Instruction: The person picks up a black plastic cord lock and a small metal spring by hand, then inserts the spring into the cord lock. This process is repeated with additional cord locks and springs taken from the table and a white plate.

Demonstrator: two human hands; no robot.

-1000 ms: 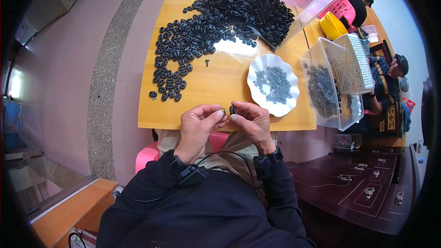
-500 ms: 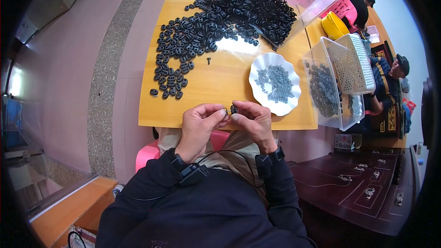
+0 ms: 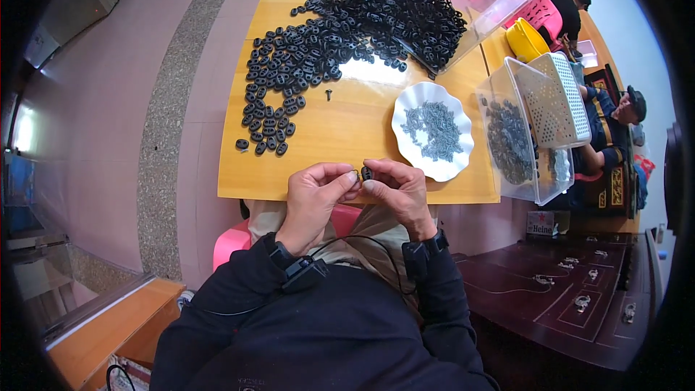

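Fingers (image 3: pixel 389 167) of the right hand (image 3: pixel 404 194) pinch a black two-holed piece (image 3: pixel 367 173) upright over the near part of the tabletop (image 3: pixel 347 130). Just beside it, the left hand (image 3: pixel 311 197) is pinched closed, seemingly on a small object (image 3: pixel 356 175), too tiny to identify. Beyond lie a white wavy-rimmed plate (image 3: pixel 443 173) of grey parts (image 3: pixel 436 130) and heaped black pieces (image 3: pixel 405 14).
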